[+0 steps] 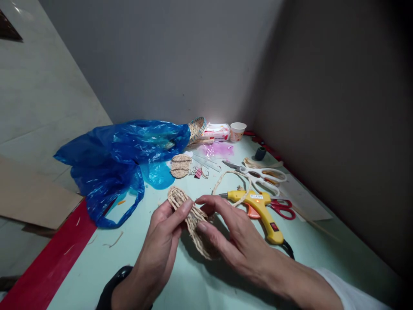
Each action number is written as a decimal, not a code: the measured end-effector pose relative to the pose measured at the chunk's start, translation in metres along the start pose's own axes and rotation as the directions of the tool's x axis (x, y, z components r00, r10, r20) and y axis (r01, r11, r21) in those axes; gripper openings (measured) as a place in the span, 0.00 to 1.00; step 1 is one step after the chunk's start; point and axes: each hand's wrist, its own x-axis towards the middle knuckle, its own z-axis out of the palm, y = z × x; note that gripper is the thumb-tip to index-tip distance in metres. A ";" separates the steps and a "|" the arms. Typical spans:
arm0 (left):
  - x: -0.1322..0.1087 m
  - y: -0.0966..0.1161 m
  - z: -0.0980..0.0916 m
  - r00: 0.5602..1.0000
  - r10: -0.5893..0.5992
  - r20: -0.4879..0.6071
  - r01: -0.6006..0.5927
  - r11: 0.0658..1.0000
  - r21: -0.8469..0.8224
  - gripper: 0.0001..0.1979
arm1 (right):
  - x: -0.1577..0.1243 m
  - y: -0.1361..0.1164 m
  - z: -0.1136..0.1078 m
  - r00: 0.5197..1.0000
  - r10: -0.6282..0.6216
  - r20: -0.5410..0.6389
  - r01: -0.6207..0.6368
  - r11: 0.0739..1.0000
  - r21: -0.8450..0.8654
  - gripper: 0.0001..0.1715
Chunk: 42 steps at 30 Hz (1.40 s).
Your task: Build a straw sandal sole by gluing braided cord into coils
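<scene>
Between my two hands is a long oval piece of coiled, braided straw [196,239], tilted above the table. My left hand [164,232] is closed on it, the thumb pressed across its upper part. My right hand [235,234] grips its lower right side with the thumb on the face; its fingertips are partly hidden behind the piece. A loop of pale straw cord [222,174] rises behind my right fingers and curves over to a yellow glue gun [258,202], whose nozzle points left towards my right hand.
Right of centre lie white-handled scissors [267,174] and red-handled scissors [284,209]. A small woven straw piece [180,166] sits beyond my hands. A blue plastic bag [116,150] covers the left, near a basket [196,129] and a paper cup [238,132]. Walls bound the back and right.
</scene>
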 end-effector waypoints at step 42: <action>0.028 0.020 -0.034 0.924 0.379 0.047 -0.369 0.855 0.363 0.16 | 0.010 0.020 -0.027 0.982 -0.159 -0.103 0.140 0.976 -0.168 0.20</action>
